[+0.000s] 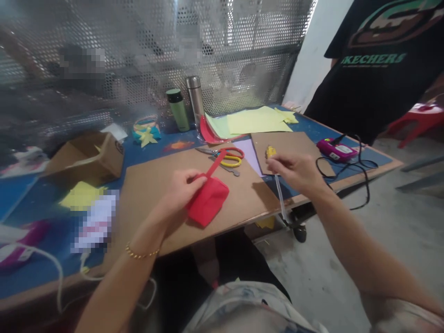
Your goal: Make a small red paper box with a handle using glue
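The brown cardboard sheet lies along the near edge of the blue counter, and its front right corner reaches just past that edge, over the person's lap. Bare cardboard lies open to the left of the hands; to the right the counter ends soon, with concrete floor beyond. A second, smaller cardboard piece lies just right of the work, partly under the right hand. Behind, a perforated metal screen closes off the far edge.

The left hand rests on the big sheet, its grip pinched together on the upper left corner of a folded red paper piece. That piece lies flat on the cardboard near the front edge, and a narrow red strip rises from it toward the scissors, which lie just behind with orange and yellow handles, apart from both hands.

The right hand hovers over the counter's near right edge, its grip closed on a thin pale glue stick that slants down past the edge toward the floor. A small yellow thing lies just beside its fingertips; I cannot tell whether they touch it.

Farther back stand a green flask and a steel flask, with yellow-green paper sheets to their right. A magenta glue gun with a black cord lies near the right edge. An open cardboard box sits left. Another person in a black T-shirt stands at the far right corner.
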Demonstrator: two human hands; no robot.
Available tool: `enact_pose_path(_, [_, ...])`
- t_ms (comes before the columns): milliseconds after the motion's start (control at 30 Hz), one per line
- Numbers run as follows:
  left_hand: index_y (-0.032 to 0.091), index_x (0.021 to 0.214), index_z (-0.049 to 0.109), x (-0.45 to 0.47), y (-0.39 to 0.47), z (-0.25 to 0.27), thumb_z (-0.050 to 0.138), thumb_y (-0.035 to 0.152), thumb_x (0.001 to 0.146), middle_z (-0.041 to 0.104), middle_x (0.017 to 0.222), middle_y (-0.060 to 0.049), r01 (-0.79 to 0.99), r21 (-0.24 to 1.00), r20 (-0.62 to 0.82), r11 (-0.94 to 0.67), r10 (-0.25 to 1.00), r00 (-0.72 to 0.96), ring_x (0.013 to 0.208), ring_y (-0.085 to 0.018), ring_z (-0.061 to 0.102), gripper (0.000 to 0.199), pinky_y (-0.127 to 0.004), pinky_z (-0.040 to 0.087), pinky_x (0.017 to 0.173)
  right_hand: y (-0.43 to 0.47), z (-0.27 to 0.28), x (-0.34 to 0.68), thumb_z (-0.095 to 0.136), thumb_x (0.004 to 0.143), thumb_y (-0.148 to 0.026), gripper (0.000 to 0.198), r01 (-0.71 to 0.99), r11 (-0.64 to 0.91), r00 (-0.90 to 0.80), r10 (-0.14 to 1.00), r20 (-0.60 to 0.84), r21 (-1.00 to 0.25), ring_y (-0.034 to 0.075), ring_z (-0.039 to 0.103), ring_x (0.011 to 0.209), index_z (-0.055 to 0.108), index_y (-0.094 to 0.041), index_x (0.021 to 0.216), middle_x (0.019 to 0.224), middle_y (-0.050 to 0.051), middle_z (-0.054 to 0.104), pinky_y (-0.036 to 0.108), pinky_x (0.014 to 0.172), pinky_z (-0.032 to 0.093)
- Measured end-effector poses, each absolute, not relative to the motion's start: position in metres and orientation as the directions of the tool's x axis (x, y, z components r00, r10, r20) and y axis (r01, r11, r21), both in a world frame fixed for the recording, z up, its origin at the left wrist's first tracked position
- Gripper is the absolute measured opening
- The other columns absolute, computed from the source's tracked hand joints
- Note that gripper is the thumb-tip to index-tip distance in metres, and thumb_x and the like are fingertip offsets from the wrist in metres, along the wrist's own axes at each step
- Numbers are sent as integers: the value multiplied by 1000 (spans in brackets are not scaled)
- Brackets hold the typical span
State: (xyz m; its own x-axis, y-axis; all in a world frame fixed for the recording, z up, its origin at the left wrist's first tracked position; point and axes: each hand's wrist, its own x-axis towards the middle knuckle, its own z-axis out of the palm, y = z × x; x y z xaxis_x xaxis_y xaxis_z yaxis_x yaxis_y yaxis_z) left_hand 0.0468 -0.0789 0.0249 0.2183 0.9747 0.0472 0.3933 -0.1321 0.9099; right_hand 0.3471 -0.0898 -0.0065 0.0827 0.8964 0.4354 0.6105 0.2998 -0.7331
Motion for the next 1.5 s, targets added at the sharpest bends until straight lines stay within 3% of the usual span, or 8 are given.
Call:
enact_pose_path(233, [17, 71, 69, 47, -79, 17, 67, 40, 83, 65, 71, -2, 442, 894, -78, -74, 946, 316, 63, -15, 56, 26, -23, 38, 51, -84, -12, 354, 63, 93, -50, 36, 606, 318, 102, 878, 468, -729, 18, 66, 61, 74, -21, 75, 69, 4, 73, 30, 62, 52])
enact_pose_path(467, [20, 62, 64, 25, -67, 11, 65, 38, 82, 57, 59, 1, 617, 786, -285, -48, 857, 430, 53, -14, 47, 26, -25, 31, 47, -78, -10, 392, 48, 99, -34, 34, 955, 110, 57, 841, 538, -274, 28, 69, 87, 78, -20, 93, 93, 14, 77, 39, 76, 49])
enact_pose_path(567, [21, 62, 70, 17, -49, 8, 66, 38, 80, 66, 64, -2, 646, 722, -190, -247, 827, 529, 61, -18, 54, 25, -27, 38, 56, -76, -20, 416, 45, 99, -28, 37, 997, 3, 38, 873, 485, -83, 32, 66, 98, 79, -16, 98, 104, 19, 77, 43, 82, 47])
enact_pose_path(700, [24, 72, 79, 16, -40, 8, 62, 36, 83, 73, 76, -6, 719, 547, -7, -428, 857, 515, 75, -24, 61, 23, -35, 45, 73, -75, -34, 425, 50, 97, -28, 36, 993, 118, -114, 911, 397, 14, 34, 61, 113, 74, -13, 120, 129, 20, 72, 47, 95, 46])
enact_pose_path(1000, [20, 103, 68, 19, -49, 4, 68, 24, 86, 74, 109, -10, 813, 467, -81, -348, 898, 432, 100, -28, 65, 18, -42, 48, 93, -68, -44, 422, 52, 98, -34, 37, 991, 121, -132, 948, 289, 56, 36, 63, 108, 67, -15, 126, 128, 22, 71, 45, 86, 47])
enact_pose_path(1233, [19, 90, 60, 20, -54, -2, 81, 31, 83, 63, 96, -8, 895, 267, 74, -359, 933, 352, 90, -27, 59, 25, -44, 43, 90, -72, -29, 414, 50, 98, -28, 24, 996, 72, -56, 967, 250, -58, 35, 63, 106, 69, -16, 105, 116, 27, 69, 44, 87, 47])
enact_pose_path(1367, [19, 71, 63, 19, -60, 2, 73, 34, 90, 63, 89, -8, 867, 232, 37, -441, 895, 445, 90, -26, 57, 26, -44, 40, 90, -79, -21, 412, 48, 97, -35, 23, 955, 52, 33, 959, 281, -291, 30, 64, 100, 65, -21, 100, 108, 21, 69, 42, 85, 48])
enact_pose_path(1500, [19, 71, 70, 17, -61, 5, 68, 29, 92, 66, 82, -8, 851, 237, 14, -468, 878, 479, 87, -26, 56, 23, -44, 39, 89, -94, -15, 394, 50, 91, -70, 49, 767, 32, 141, 966, 217, -641, 29, 65, 86, 64, -24, 82, 88, 12, 69, 43, 80, 50])
